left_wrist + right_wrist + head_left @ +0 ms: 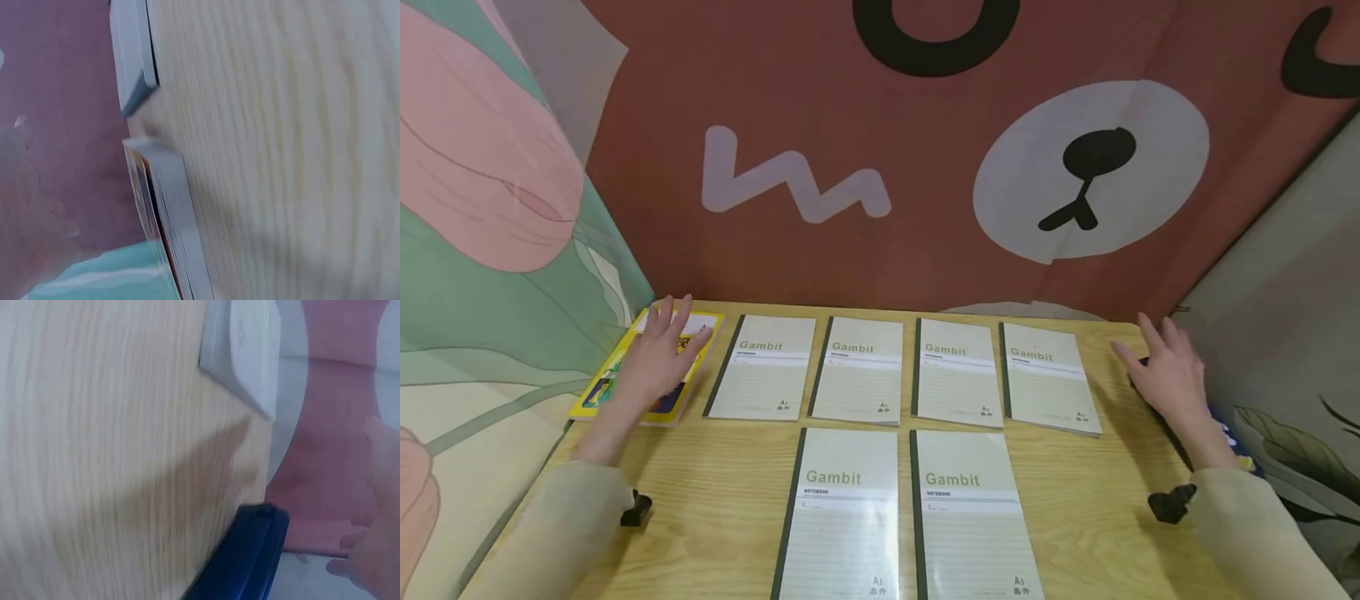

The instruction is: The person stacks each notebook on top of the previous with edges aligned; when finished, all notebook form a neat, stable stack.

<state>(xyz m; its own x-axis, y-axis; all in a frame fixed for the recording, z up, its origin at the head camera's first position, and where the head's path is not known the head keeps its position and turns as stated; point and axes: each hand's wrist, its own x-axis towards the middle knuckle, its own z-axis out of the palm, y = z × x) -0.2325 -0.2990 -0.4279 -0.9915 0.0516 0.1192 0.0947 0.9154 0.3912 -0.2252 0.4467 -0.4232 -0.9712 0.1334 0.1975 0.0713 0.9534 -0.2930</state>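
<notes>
My left hand is held with spread fingers above a yellow-bordered book at the table's far left; in the left wrist view a gap shows between the hand and the book's thick page edge. On the far right, my right hand, fingers spread, hovers over a dark blue item that it mostly hides. The right wrist view shows this dark blue item lying along the table's edge, below the hand. Neither hand holds anything.
Several pale Gambit notebooks with dark spines lie between the hands: a back row running from the leftmost notebook to the rightmost, and two nearer ones, left and right. A printed cloth hangs behind the wooden table.
</notes>
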